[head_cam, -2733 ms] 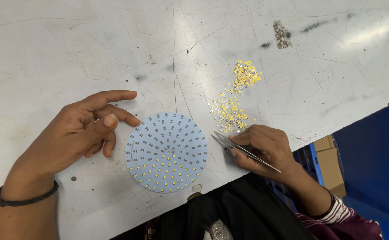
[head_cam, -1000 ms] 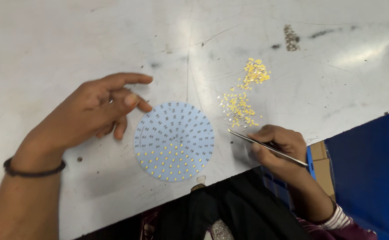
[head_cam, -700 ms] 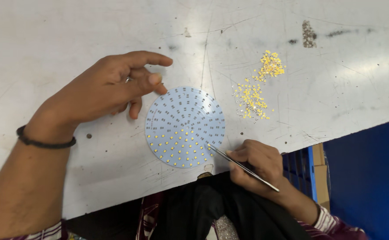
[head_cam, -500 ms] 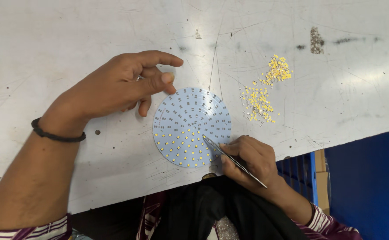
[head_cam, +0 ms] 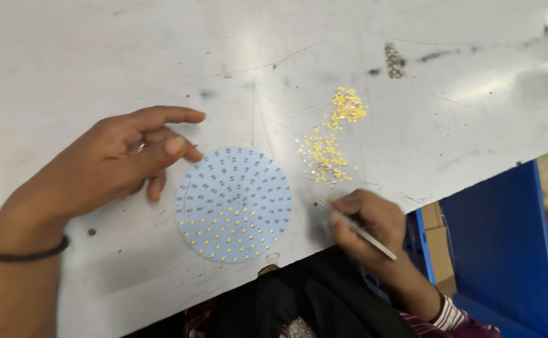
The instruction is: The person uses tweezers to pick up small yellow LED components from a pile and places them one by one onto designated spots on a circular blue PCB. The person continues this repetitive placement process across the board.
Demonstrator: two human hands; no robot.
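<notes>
A round pale blue circuit disc (head_cam: 233, 203) lies flat on the grey table (head_cam: 98, 56), its near half dotted with small yellow chips. My left hand (head_cam: 114, 166) rests just left of the disc, fingertips at its upper left rim, holding nothing. My right hand (head_cam: 371, 222) pinches metal tweezers (head_cam: 352, 224) to the right of the disc; their tips point up-left toward a pile of loose yellow chips (head_cam: 330, 141). I cannot tell whether a chip sits in the tips.
The table's near edge runs diagonally under my right hand. A blue crate (head_cam: 506, 250) and a brown box (head_cam: 437, 244) stand below it on the right. A small grey speck heap (head_cam: 394, 61) lies beyond the chips. Dark cloth (head_cam: 311, 307) covers my lap.
My right hand has drawn the tweezers off the disc's right edge and toward the yellow pile. My left hand stays by the disc's left rim.
</notes>
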